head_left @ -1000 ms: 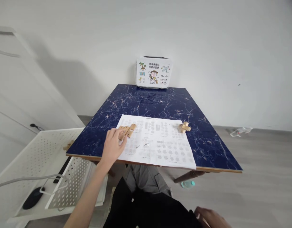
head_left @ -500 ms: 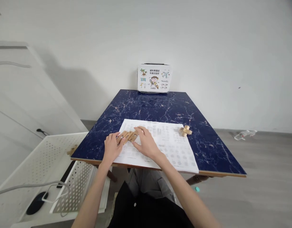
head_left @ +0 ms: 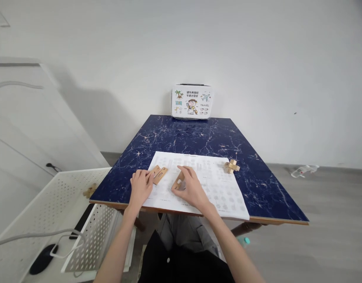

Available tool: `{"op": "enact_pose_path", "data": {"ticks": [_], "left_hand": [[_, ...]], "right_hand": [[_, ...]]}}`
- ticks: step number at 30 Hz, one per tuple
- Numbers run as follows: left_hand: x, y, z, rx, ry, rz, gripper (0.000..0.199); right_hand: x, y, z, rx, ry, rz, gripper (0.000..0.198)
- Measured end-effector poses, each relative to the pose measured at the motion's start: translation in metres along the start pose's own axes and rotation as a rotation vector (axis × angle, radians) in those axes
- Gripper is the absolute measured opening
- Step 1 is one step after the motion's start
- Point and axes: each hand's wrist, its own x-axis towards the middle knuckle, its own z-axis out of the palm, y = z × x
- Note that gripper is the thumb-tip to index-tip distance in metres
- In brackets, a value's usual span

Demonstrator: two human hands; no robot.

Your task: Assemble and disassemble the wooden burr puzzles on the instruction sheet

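Note:
A flat slotted wooden puzzle piece (head_left: 177, 181) is pinched between the thumb and fingers of my right hand (head_left: 192, 188), tilted over the printed sheet (head_left: 169, 196). Further left, my left hand (head_left: 141, 188) has its fingers curled on the edge of another wooden piece (head_left: 154, 170), partly hidden under them. Beside that one, a slotted wooden piece (head_left: 160, 176) lies on the sheet, not held. At the sheet's right edge sits a cross-shaped wooden interlocking puzzle (head_left: 232, 166).
The blue marbled table (head_left: 195, 137) has a wooden edge. A white printed case (head_left: 191, 102) stands at its back against the wall. To the left is a white perforated basket (head_left: 60, 184) with a small wooden puzzle (head_left: 89, 191) and cables. A bottle with a teal cap (head_left: 246, 240) is on the floor.
My right hand has moved right and slightly toward me, carrying one slotted piece away from the others. My left hand has stayed by the remaining pieces. The view has shifted slightly.

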Motion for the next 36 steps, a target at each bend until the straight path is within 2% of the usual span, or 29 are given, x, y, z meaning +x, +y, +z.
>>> {"op": "enact_pose_path", "data": {"ticks": [3, 5, 10, 14, 19, 26, 30, 36], "left_hand": [[-0.009, 0.015, -0.010, -0.155, -0.057, 0.006, 0.026], [-0.021, 0.031, -0.011, -0.267, -0.176, 0.012, 0.028], [-0.047, 0.073, 0.006, -0.543, -0.464, 0.048, 0.035], [-0.050, 0.092, 0.019, -0.697, -0.570, 0.038, 0.038], [-0.047, 0.093, 0.025, -0.804, -0.605, -0.015, 0.041], [-0.046, 0.084, 0.031, -0.890, -0.573, -0.054, 0.044], [-0.047, 0.083, 0.032, -0.873, -0.531, -0.046, 0.041], [-0.048, 0.084, 0.033, -0.822, -0.488, -0.032, 0.040]], "right_hand": [[-0.023, 0.010, -0.018, 0.062, 0.066, -0.006, 0.081], [-0.035, 0.017, -0.027, 0.069, 0.080, 0.022, 0.082], [-0.050, 0.031, -0.034, 0.018, 0.120, 0.068, 0.077], [-0.058, 0.039, -0.036, -0.040, 0.113, 0.057, 0.062], [-0.062, 0.051, -0.048, -0.029, 0.041, -0.036, 0.041], [-0.063, 0.054, -0.050, 0.023, 0.049, 0.013, 0.011], [-0.063, 0.044, -0.049, 0.081, 0.075, 0.073, 0.026], [-0.059, 0.028, -0.052, 0.295, 0.053, 0.172, 0.040]]}}
